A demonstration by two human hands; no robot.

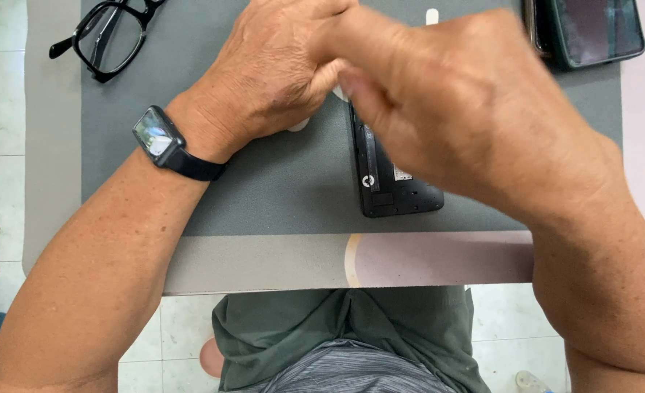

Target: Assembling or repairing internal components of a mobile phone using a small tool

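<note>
While both hands (380,80) meet above the opened phone (395,182), grip hidden, it looks stiff, light, fragile; hold its edges.

A matt black plastic phone shell (393,175) lies just below the joined hands on a finely textured grey mat (279,182). Glossy black plastic glasses (108,35) rest beyond the left hand (271,73).

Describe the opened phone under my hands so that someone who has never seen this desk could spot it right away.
Start at the grey desk mat that covers the table. Near its middle, just under the right hand, lies a black phone with its back cover off and its inner parts showing. The other phone, at the mat's far right corner, sits closed in a dark case.
</note>
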